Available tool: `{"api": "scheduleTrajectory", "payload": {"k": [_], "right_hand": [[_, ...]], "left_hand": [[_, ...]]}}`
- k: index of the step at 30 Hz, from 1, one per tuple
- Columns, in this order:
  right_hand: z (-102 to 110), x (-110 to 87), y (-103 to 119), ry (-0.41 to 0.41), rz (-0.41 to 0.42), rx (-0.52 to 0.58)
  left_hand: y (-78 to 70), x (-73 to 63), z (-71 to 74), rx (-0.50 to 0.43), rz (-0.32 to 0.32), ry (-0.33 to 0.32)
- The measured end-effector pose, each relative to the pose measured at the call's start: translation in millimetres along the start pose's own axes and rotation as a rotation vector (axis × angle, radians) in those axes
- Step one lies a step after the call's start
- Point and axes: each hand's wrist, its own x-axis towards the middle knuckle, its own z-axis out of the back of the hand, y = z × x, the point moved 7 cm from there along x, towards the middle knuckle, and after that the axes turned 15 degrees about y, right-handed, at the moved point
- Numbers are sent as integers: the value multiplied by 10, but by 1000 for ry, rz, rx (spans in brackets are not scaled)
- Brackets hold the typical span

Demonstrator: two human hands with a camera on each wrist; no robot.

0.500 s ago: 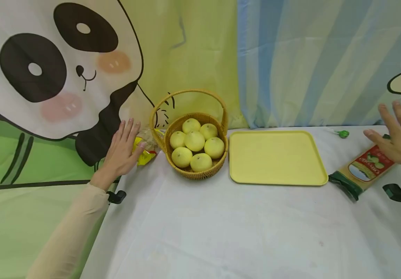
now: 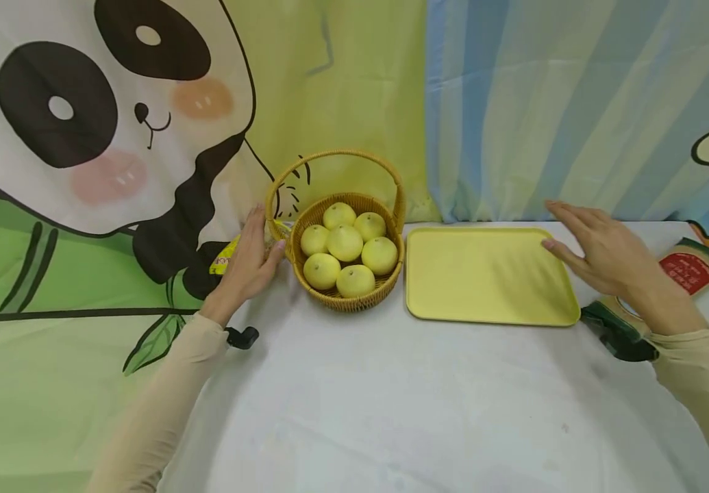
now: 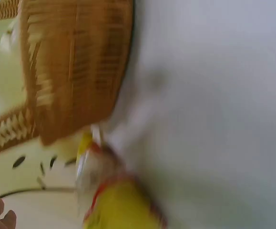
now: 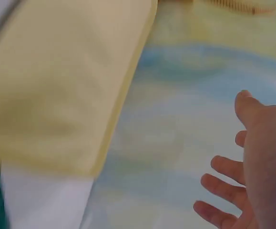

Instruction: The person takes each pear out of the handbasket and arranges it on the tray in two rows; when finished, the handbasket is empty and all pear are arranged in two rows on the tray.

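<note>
My left hand (image 2: 244, 267) hovers just left of the wicker basket (image 2: 346, 302), fingers extended and holding nothing. Its thumb points toward the basket's handle base. Several round pale-yellow fruits (image 2: 344, 244) fill the basket. Behind this hand, partly covered, lies a yellow snack bag (image 2: 223, 257), also blurred in the left wrist view. Over the right end of the yellow tray (image 2: 471, 274), my right hand (image 2: 619, 257) is held with fingers spread and nothing in its grasp; the right wrist view shows its fingers (image 4: 223, 186) apart from the tray.
A packet (image 2: 690, 270) with a red label and green ends lies to the tray's right, partly behind my right hand and wrist. A white cloth (image 2: 422, 397) covers the table. Printed curtains (image 2: 360, 82) hang along its back edge.
My left hand has moved right, closer to the basket. My right hand has swung left from over the packet to the tray's end, hiding the green lollipop seen earlier.
</note>
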Motion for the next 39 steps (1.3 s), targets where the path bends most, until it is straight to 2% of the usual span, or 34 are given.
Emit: {"api": "scheduleTrajectory", "payload": {"k": [3,7,10,14,18,25,28,32,35,39], "right_hand": [[-129,259,441,46,83,77],[-310,645,939,155,157,250],[-386,918,1273,179,253,388],[-453,1218,1660,171,392,525],[-542,1488,1937,181,445,574],[-716,1890,2211,198,401,559],[-817,2012,2309,230,383,536],[-938,2133,2392,268,338,458],[-987,2197,2412,267,303,415],[-1013,2246,2422,254,286,418]], "left_hand": [[-44,100,-157,-195,-2,-64],[-72,212,-326,-504,-9,-167],[-80,255,-414,-619,-1,-250],[-66,254,-555,-638,33,-309],[-35,238,-666,-676,80,-327],[-11,218,-693,-715,98,-344],[-10,203,-695,-719,113,-344],[9,181,-710,-711,138,-339],[33,183,-724,-716,134,-341],[54,192,-730,-729,127,-344]]}}
